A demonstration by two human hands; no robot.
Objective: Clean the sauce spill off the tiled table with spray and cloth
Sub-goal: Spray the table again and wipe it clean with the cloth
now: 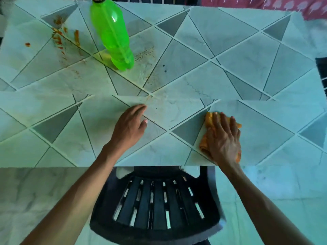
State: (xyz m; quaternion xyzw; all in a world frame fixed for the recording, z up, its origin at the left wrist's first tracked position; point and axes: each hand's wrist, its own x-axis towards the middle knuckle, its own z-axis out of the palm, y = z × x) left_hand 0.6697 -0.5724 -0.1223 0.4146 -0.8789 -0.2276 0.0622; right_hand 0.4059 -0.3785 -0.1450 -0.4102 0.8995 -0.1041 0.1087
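Orange-red sauce smears (59,37) lie at the far left of the tiled table (247,71), with fainter brownish streaks (145,55) nearer the middle. A green plastic spray bottle (111,34) stands upright just right of the smears; its top is cut off by the frame edge. My right hand (223,138) lies flat on a crumpled orange cloth (208,121) near the table's front edge, fingers spread and straight. My left hand (131,123) rests on the tiles at front centre, fingers extended, holding nothing.
A dark slatted plastic chair (155,202) stands under the table's front edge between my forearms. Pale marbled floor (35,191) lies on both sides of it. Red patterned fabric (265,4) shows beyond the far right corner.
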